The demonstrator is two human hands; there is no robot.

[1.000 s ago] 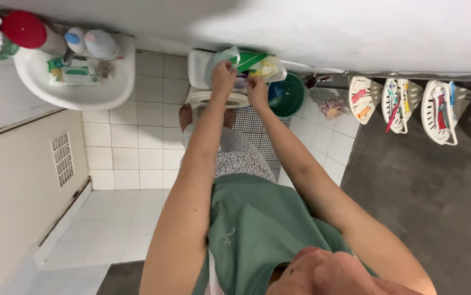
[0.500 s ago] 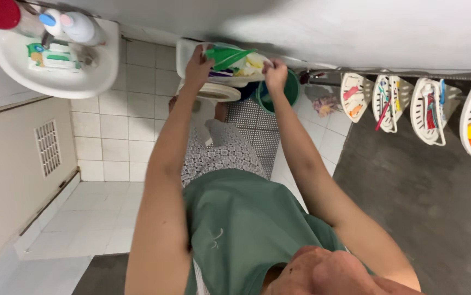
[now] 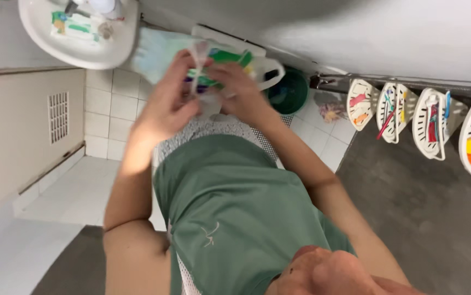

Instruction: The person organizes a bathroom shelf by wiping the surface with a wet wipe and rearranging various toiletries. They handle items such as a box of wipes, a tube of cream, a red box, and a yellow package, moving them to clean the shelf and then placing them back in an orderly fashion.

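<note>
I pull the bag (image 3: pixel 221 63) in from the toilet, left hand (image 3: pixel 170 106) and right hand (image 3: pixel 238 87) both gripping it.

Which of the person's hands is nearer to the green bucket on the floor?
The right hand. It grips the clear plastic bag just beside the green bucket. The left hand holds the bag's other side, farther away, toward the white sink.

A white sink (image 3: pixel 77 52), green bucket (image 3: pixel 290 93) and four wall baskets (image 3: pixel 435 123).
</note>
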